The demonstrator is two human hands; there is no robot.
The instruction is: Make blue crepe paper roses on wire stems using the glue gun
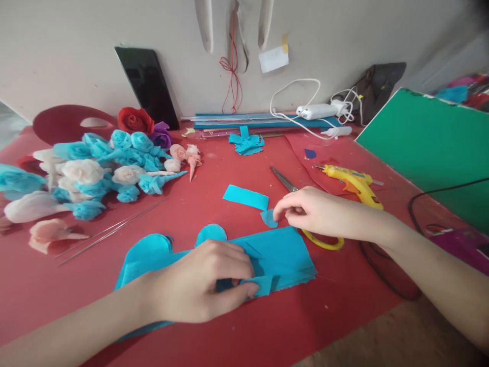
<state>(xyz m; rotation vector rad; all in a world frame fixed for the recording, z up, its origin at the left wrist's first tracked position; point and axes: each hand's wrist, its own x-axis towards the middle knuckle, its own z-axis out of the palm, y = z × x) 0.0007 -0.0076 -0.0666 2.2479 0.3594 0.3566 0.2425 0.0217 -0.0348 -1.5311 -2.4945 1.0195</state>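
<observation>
My left hand (202,283) rests over a stack of blue crepe paper (284,250), its thumb and fingers closed on a small strip of blue paper (264,285). Two rounded blue paper pieces (211,233) stick out past its far side. My right hand (311,211) is curled, with fingertips pinching at the edge of a small cut blue paper piece (269,218). Scissors with yellow handles (324,242) lie on the table, partly hidden beneath that hand. A rectangular blue paper strip (245,197) lies just beyond the small piece.
Left stands a pile of blue, white and pink paper flowers (82,173), with thin wires (109,232) before it. A yellow glue gun (353,183) lies right, near a green board (431,148). Farther back are blue paper scraps (246,142), a dark phone-like slab (147,84) and a white power strip (317,111).
</observation>
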